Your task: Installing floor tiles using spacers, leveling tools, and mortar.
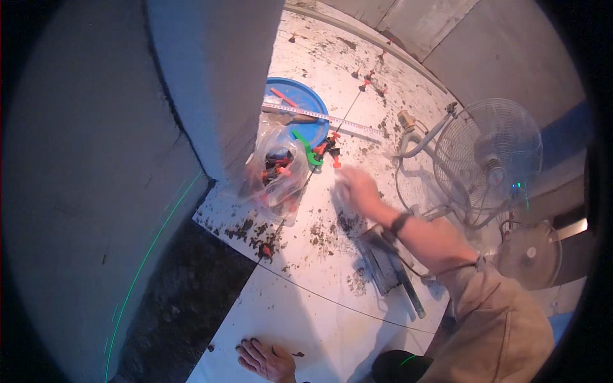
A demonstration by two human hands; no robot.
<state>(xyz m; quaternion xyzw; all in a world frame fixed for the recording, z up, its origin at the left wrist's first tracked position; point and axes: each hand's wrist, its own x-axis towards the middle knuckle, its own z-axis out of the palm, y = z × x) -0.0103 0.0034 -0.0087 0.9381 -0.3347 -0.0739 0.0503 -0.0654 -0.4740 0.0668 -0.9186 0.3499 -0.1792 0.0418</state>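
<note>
My left hand (267, 360) lies open and flat on the white tiled surface (297, 300) at the bottom. My right hand (361, 191) reaches over the tiles below several red and black tile clips (336, 159), smeared by motion; what it holds, if anything, I cannot make out. Left of it, a clear plastic bag (273, 182) holds more clips. A green tool (308, 150) lies beside the blue round tray (311, 96), with a measuring tape (348, 121) across the tray. Grey metal pieces (377, 268) lie under my right forearm.
A grey pillar (239, 76) and wall (76, 191) with a green laser line are at left, beside a dark rough patch (172, 300). A standing fan (486, 153) with tubing is at right, a second fan (527, 252) below it. Dirt specks the tiles.
</note>
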